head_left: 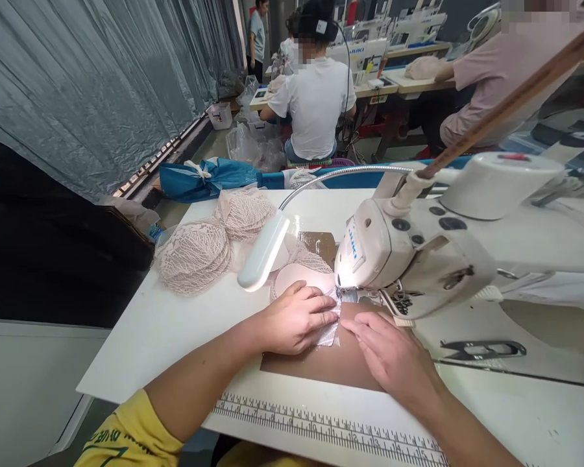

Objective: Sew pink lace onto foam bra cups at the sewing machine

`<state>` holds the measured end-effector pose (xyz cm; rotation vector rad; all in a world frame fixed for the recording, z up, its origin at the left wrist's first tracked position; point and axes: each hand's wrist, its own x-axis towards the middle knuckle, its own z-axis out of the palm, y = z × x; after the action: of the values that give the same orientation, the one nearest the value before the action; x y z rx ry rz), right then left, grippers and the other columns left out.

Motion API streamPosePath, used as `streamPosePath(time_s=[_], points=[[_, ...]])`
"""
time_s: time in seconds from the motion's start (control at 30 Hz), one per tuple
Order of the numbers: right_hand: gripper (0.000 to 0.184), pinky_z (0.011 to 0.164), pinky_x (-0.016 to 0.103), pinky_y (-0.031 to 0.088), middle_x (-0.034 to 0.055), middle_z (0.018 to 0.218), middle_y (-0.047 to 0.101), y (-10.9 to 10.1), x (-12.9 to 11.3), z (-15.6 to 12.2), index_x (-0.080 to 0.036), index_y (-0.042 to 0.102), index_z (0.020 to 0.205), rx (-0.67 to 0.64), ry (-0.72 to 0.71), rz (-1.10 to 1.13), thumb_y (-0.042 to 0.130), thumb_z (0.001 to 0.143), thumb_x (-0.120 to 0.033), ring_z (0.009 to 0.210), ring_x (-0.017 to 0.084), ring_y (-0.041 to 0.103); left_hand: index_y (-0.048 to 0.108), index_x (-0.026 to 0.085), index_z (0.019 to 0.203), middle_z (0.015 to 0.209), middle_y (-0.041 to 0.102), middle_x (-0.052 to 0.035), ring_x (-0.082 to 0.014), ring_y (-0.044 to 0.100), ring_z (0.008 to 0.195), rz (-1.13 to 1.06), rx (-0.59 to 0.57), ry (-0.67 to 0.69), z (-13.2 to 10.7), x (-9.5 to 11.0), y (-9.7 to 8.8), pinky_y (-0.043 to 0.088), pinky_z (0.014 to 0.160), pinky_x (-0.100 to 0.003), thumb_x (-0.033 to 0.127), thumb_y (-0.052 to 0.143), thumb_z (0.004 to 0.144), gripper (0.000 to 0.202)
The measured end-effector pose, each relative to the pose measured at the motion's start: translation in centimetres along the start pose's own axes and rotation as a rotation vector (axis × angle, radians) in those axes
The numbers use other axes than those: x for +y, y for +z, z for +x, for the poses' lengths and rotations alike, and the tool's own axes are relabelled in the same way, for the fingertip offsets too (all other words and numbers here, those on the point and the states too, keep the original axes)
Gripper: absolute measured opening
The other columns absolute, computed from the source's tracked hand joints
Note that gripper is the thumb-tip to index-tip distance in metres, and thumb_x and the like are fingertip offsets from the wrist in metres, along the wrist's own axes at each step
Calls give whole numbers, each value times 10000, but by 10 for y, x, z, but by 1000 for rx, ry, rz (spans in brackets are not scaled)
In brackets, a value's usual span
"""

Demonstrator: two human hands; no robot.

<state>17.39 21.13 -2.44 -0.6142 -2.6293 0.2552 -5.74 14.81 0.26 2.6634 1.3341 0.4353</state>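
My left hand [299, 319] lies flat, fingers a little apart, on a pale pink lace bra piece [304, 277] at the sewing machine [370, 250]. A light fabric edge [328, 334] shows beyond its fingertips, near the needle area. My right hand [394, 353] is at the right of that edge, above a brown plate [321, 370]. Its fingers are drawn together, with the tips meeting the fabric edge; what they pinch, if anything, is hidden. The needle and presser foot are hard to make out under the machine head.
Stacked lace bra cups [194, 256] lie at the table's left. A lamp [263, 253] on a bendy neck hangs over the work. Thread snips [484, 350] rest on the machine base, and a ruler strip [321, 425] runs along the front edge. Co-workers [314, 104] sit beyond.
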Motion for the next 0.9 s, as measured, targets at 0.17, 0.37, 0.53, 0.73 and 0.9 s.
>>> streamPosePath(time_s=[0.17,0.37,0.53,0.73,0.9], points=[[309,618,285,352,32,808,610,-7,-9,-1,-202,644,986,-85,-45,129,397,870,-58,701,157,499,578,133,1219,1280,580,-132,-269,480,1146,-42,18,25,-1,-2,0,340,998,-434,260,410,948,343],[334,629,283,321,27,770,579,-10,-13,1,-209,644,1001,-120,-90,196,410,845,-30,713,164,440,613,141,1155,1261,581,-134,-256,502,1117,-37,20,28,-2,-1,1,353,995,-424,282,424,953,310],[346,640,286,315,27,781,583,-7,-12,-2,-208,629,1045,-106,-89,215,396,860,-32,720,164,434,626,156,1142,1249,574,-125,-243,495,1117,-52,15,24,-2,0,1,350,1003,-408,323,435,954,315],[356,675,296,330,36,833,607,-5,-12,-3,-197,615,1080,-116,-104,193,405,848,-27,748,175,453,637,185,1141,1241,566,-128,-249,492,1107,-80,12,23,-3,-2,6,346,997,-411,403,466,941,341],[343,703,297,344,36,817,613,-6,-15,0,-180,628,1064,-118,-133,133,423,833,-31,742,177,459,654,195,1127,1229,565,-122,-247,494,1099,-101,18,31,-3,-3,6,341,998,-406,460,490,927,370]])
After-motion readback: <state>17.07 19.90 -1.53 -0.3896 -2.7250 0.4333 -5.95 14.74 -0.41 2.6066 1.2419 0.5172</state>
